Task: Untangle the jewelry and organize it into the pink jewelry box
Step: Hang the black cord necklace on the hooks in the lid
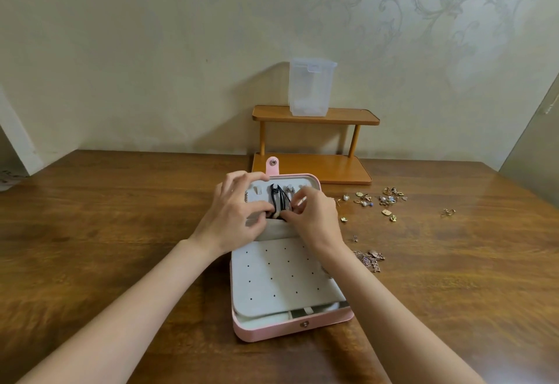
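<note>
Both hands are right in the lid of the pink jewelry box, and it is fiddly work. The left hand has its fingers curled, thumb and fingertips pinching near the lower end of a black cord necklace, at the mouth of the grey lid pocket. The right hand meets it from the other side, fingers bunched and pinching at the same cord — exactly what sits between those fingertips cannot be made out. The cord hangs from a hook in the upper lid, with a silver chain just beside it. Below the wrists the perforated earring panel lies bare, no studs in it yet. Outward on the wooden table, to the right of the box, loose earrings are scattered, and a pinkish tangle of chain lies near the right forearm. Behind stand a small wooden shelf and a clear plastic container on top. The step looks like tucking the necklace's loose end into the pocket — next comes that tangle, calling for patient fingertip teasing.
</note>
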A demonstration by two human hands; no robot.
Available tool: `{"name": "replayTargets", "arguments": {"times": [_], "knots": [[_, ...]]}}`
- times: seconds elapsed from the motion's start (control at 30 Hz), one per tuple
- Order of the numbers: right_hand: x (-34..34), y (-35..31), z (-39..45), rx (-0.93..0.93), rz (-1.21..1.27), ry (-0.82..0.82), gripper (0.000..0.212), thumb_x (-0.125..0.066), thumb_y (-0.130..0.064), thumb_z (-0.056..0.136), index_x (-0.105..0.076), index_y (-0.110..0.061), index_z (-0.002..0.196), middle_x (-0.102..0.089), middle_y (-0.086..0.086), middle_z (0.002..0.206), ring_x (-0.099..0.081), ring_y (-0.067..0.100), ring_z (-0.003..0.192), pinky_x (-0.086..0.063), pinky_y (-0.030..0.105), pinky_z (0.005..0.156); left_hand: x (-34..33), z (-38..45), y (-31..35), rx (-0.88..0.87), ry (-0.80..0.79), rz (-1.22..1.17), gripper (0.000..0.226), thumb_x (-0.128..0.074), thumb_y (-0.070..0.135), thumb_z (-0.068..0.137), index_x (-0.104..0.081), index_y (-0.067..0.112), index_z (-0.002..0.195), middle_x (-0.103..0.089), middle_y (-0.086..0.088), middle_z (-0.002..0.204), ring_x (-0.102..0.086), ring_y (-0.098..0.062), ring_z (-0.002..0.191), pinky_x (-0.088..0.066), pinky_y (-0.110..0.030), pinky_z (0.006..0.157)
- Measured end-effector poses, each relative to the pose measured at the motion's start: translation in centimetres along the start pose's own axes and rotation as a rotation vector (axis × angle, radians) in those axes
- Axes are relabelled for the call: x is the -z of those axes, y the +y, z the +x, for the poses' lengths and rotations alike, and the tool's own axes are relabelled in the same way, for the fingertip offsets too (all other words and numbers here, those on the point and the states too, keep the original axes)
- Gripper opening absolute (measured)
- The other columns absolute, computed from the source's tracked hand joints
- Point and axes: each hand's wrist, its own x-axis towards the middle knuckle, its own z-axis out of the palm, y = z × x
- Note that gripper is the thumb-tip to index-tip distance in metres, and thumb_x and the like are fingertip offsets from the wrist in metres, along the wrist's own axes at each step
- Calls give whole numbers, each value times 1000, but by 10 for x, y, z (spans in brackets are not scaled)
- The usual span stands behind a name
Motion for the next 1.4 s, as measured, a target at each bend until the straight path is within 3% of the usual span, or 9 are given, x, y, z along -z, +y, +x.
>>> {"name": "replayTargets", "arguments": {"times": [0.13, 0.23, 0.33, 0.47, 0.63, 0.9, 1.07, 1.17, 1.4], "knots": [[0, 4, -6, 127, -82, -5, 9, -67, -10, 84, -72, -10, 90, -64, 7, 89, -57, 22, 88, -44, 29, 74, 1, 1, 2, 34, 14, -60, 23, -53, 24, 77, -74, 19, 72, -56, -10, 121, -35, -26, 113, -45, -53, 84], [-1, 5, -7, 206, -179, -8, 15, -61, -10, 89, -73, -6, 98, -40, 1, 104, -33, 16, 99, -28, 20, 83, 2, 1, 2, 71, -12, -111, 8, -74, 10, 72, -74, 17, 72, -56, -12, 122, -34, -26, 115, -44, -55, 85], [1, 3, -6, 227, -178, -89, 18, -54, -3, 90, -72, 1, 90, -51, 7, 101, -45, 19, 90, -41, 28, 83, 3, 3, 2, 127, -24, -156, 13, -81, 7, 67, -72, 15, 71, -54, -12, 123, -35, -26, 117, -43, -56, 89], [3, 0, -6, 358, -290, -176, 21, -49, -7, 91, -66, 4, 90, -55, 10, 100, -54, 27, 85, -36, 29, 67, 3, 3, 4, 126, -32, -152, 10, -67, 24, 75, -68, 16, 70, -55, -10, 121, -34, -23, 116, -43, -54, 89], [10, 5, -8, 512, -402, -316, 23, -53, -14, 90, -58, 0, 108, -51, 10, 112, -51, 27, 94, -44, 36, 79, 3, -1, 3, 133, -95, -111, 31, -50, 44, 73, -69, 19, 74, -53, -7, 124, -30, -22, 118, -41, -51, 88], [19, 4, 14, 306, -315, -560, 24, -56, 1, 86, -70, -11, 102, -65, 7, 107, -59, 22, 97, -48, 26, 84, 13, 9, 5, 247, -526, -23, 15, -62, 42, 85, -67, 29, 83, -48, 11, 126, -30, -11, 124, -12, -44, 110], [17, 5, 24, 204, -249, -600, 18, -63, -3, 84, -70, -14, 96, -62, -1, 94, -56, 15, 88, -46, 23, 78, 15, 12, 10, 452, -610, -287, 24, -70, 36, 81, -57, 30, 101, -62, 10, 97, -59, -6, 89, -49, -29, 86], [16, 2, 26, 175, -230, -626, 22, -61, 0, 84, -67, -14, 100, -62, -1, 95, -58, 17, 91, -50, 30, 86, 15, 17, 12, 468, -702, -326, 38, -71, 31, 82, -60, 20, 116, -65, 6, 99, -61, -7, 92, -51, -26, 87], [27, -2, 37, 119, -180, -741, 25, -63, -3, 84, -67, -13, 106, -63, -4, 97, -58, 12, 92, -47, 22, 79, 18, 23, 12, 524, -745, -429, 19, -70, 26, 83, -68, 20, 100, -65, 3, 104, -59, -12, 98, -50, -31, 90]]}}
